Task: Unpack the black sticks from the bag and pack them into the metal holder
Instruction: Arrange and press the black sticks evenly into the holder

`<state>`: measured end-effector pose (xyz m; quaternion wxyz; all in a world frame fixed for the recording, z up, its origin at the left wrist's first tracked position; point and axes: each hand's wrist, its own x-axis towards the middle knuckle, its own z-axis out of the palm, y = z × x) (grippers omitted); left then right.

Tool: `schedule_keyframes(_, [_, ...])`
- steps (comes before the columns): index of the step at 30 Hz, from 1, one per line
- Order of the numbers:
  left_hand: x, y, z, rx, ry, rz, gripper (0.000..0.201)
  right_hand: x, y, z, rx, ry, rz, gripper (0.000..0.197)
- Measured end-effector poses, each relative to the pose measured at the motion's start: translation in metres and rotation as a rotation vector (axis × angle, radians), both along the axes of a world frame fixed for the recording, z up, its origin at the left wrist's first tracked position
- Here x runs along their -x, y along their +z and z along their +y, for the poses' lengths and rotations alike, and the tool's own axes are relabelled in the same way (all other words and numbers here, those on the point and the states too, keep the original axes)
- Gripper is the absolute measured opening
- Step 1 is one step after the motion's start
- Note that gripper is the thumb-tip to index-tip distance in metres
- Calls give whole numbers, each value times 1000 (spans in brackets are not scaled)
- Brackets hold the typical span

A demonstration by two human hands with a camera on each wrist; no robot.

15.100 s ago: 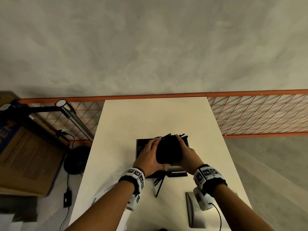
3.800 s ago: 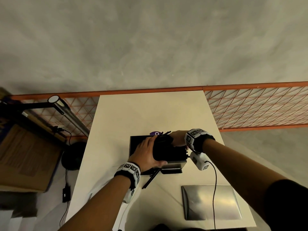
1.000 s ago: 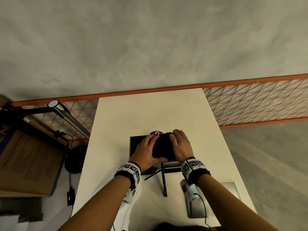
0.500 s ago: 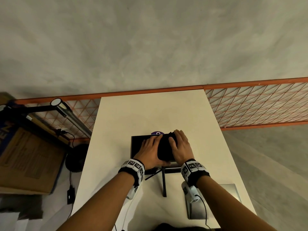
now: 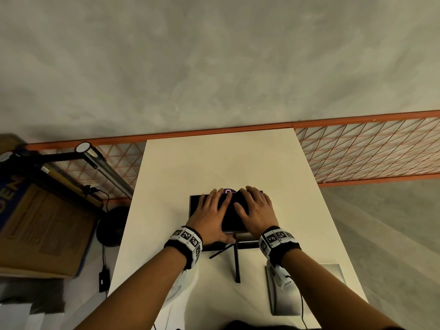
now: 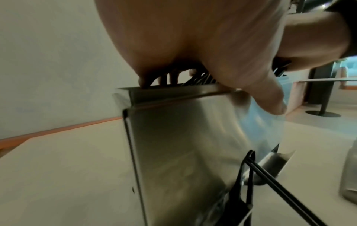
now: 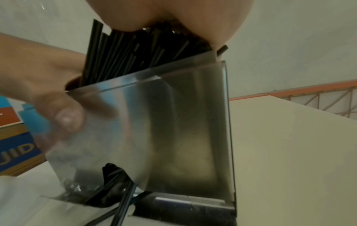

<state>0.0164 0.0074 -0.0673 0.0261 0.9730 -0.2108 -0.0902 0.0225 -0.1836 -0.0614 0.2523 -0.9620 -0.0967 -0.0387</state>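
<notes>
Now that both palms have flattened from a side grip half a second ago, the left hand and right hand, fingers spread, press the thin black sticks into the shiny box-shaped metal holder. Packing looks nearly finished, though stray sticks lie on the cream worktop.

We are wearing black wristbands carrying white square-coded marker tags; a white camera unit is trailing a black cable.
</notes>
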Motion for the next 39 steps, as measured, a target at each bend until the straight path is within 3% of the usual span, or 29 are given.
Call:
schedule_keyframes(7, [-16,10,-8,-51,43,25,134,-22,17,-2,-16,-6,84,45])
schedule_keyframes(12, [-42,22,-5,-30,45,142,132,-13,46,2,-165,-47,-222,23])
schedule_keyframes(14, [-52,23,-4,-42,44,186,132,3,56,7,-258,-28,-250,12])
schedule_keyframes(17, [-62,25,-1,-44,38,224,132,29,44,12,-378,-103,10,24])
schedule_keyframes(21, [-68,25,1,-26,49,261,131,60,-3,16,-408,-218,811,32])
schedule_keyframes(24, [-69,25,2,-8,60,270,130,75,-46,19,-448,-327,1113,32])
schedule_keyframes(28, [-69,26,2,8,70,270,129,74,-77,40,-863,-507,1237,32])
schedule_keyframes(33, [-65,26,2,27,89,275,129,64,-71,70,-1112,-616,1140,12])
schedule_keyframes(36, [-64,26,2,42,95,279,128,66,-62,77,-1049,-580,1090,15])
schedule_keyframes(39, [-64,27,2,52,102,285,129,80,-77,80,-810,-471,1190,17])
